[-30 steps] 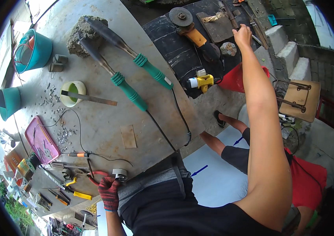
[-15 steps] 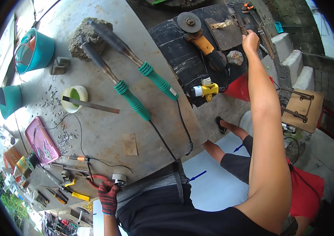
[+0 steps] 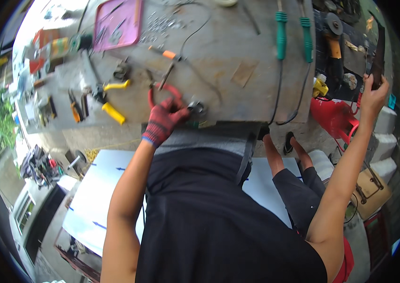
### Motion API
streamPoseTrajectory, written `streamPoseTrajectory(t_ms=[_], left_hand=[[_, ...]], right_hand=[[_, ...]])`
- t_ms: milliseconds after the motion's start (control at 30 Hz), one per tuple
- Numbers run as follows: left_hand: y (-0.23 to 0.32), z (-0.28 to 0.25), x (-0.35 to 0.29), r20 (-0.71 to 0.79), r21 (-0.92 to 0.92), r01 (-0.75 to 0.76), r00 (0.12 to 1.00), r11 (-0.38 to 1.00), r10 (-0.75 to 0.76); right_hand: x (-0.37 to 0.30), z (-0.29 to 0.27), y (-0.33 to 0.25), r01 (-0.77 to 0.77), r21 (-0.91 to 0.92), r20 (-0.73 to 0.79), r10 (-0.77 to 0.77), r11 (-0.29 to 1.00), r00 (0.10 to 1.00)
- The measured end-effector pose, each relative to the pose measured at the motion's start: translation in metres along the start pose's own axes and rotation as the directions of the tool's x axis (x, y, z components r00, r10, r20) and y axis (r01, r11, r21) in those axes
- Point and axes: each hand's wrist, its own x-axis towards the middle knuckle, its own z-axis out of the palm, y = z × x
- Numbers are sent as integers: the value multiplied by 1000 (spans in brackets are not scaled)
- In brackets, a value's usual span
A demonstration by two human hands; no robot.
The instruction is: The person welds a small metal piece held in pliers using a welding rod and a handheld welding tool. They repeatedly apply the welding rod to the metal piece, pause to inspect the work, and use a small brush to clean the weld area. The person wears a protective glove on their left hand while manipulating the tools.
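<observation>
An outdoor work yard lies below the camera, with a grey concrete desk [image 3: 228, 52] stretching across the far half of the view and pale sheet material on the ground beneath the person. The left hand [image 3: 163, 120], in a red knit glove, rests at the near edge of the desk with its grip clenched around a red-handled tool [image 3: 162, 94], whose looped red handles lie on the concrete just beyond the fingers. A small round metal part [image 3: 197, 107] sits just right of the glove, touching the desk edge. The bare right hand [image 3: 373, 94] is raised far out to the right, well apart from the desk, its grip closed on a long dark flat bar [image 3: 378, 52] that stands nearly upright above the fist. On the desk, yellow-handled pliers [image 3: 110, 106] lie to the left, a pink tray [image 3: 117, 23] sits at the far left, and two green-handled tools [image 3: 293, 35] lie to the far right. A red container [image 3: 334, 118] stands on the ground below the right hand.
</observation>
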Motion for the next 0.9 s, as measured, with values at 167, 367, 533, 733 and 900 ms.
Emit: streamPoseTrajectory(t_ms=[167,367,533,733,900], left_hand=[[-8,2,11,55,-133,-17,998,991,24],[-7,1,17,68,-109,-84,993,991,92],[-13,1,26,83,-48,-131,988,990,134],[-13,2,24,105,-145,-116,986,983,132],[-16,2,28,104,-54,-156,981,986,161]], right_hand=[[-129,-36,-156,101,319,286,-198,942,938],[-250,-62,-256,40,498,507,-328,866,797],[-299,-55,-268,119,486,505,-390,866,770],[-313,-44,-268,172,425,529,-398,889,749],[-313,-38,-272,242,392,522,-431,888,736]])
